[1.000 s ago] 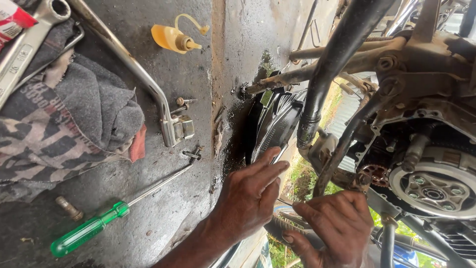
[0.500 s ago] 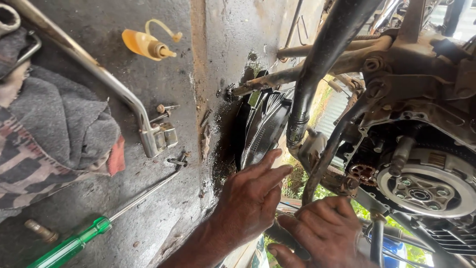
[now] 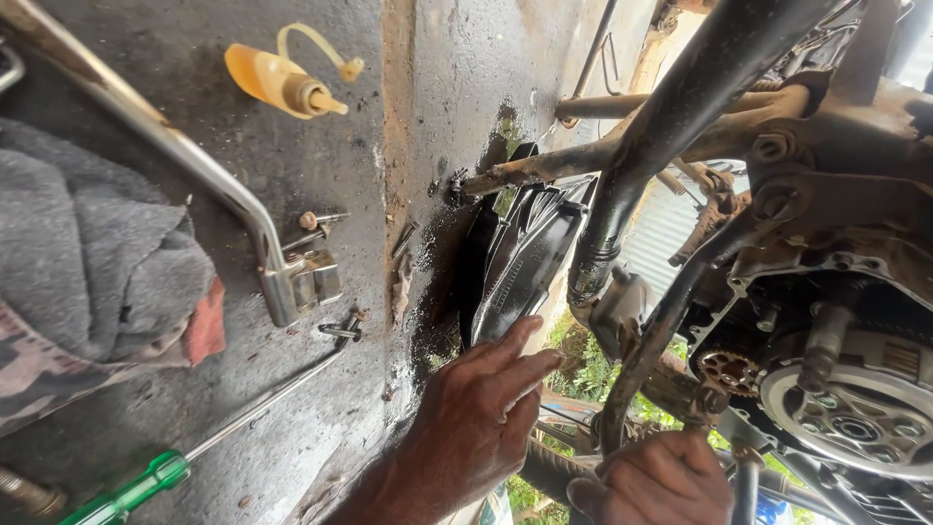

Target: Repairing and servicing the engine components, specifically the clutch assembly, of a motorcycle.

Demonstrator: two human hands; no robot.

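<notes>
My left hand [image 3: 476, 428] lies flat with its fingers apart on the oily edge of the concrete floor [image 3: 428, 117]. Its fingertips touch the lower end of a black plastic cover [image 3: 520, 258]. My right hand [image 3: 651, 481] is at the bottom edge, curled into a fist round a thin rusty rod [image 3: 641, 360] that runs up toward the motorcycle frame. Just right of it sits the open engine, with a small sprocket [image 3: 727, 369] and the round clutch [image 3: 855, 418] exposed. A black frame tube [image 3: 671, 126] crosses above both hands.
On the concrete lie a green-handled screwdriver [image 3: 146, 481], a chrome bent bar with a bracket [image 3: 262, 243], loose bolts [image 3: 321, 224], a yellow squeeze bottle [image 3: 282, 83] and a grey cloth [image 3: 87, 262]. Green plants show beneath the motorcycle.
The view has swung closer to the engine, so the floor items slid left. My right hand has closed into a fist lower down; my left hand stays spread at the concrete edge.
</notes>
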